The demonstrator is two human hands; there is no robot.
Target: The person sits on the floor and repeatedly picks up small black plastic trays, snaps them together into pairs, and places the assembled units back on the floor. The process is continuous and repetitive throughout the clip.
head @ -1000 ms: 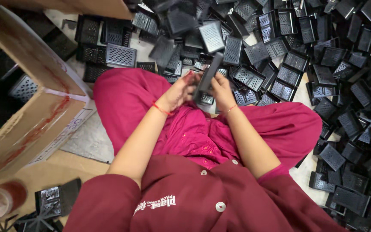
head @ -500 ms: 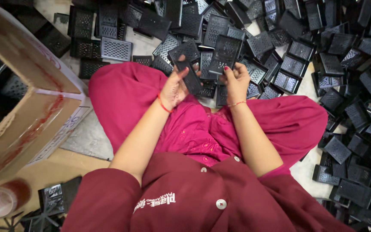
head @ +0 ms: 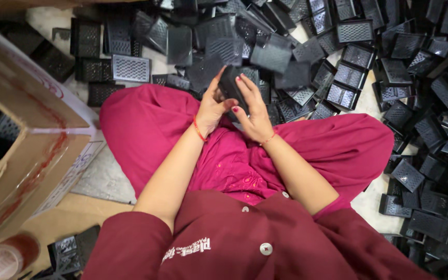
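Two hands meet over the lap in the head view, both clamped on one dark plastic piece, a small rectangular tray-like part held upright at about twelve o'clock from the knees. The left hand grips its near edge, with a red thread at the wrist; the right hand wraps its far side, fingers spread along the smooth face. Magenta trousers of soft cloth lie beneath. From eleven round to four o'clock spreads a heap of black perforated plastic parts, flat rectangles with grid-like holes. At nine o'clock stands an open cardboard box, matte brown; a tape roll sits at seven.
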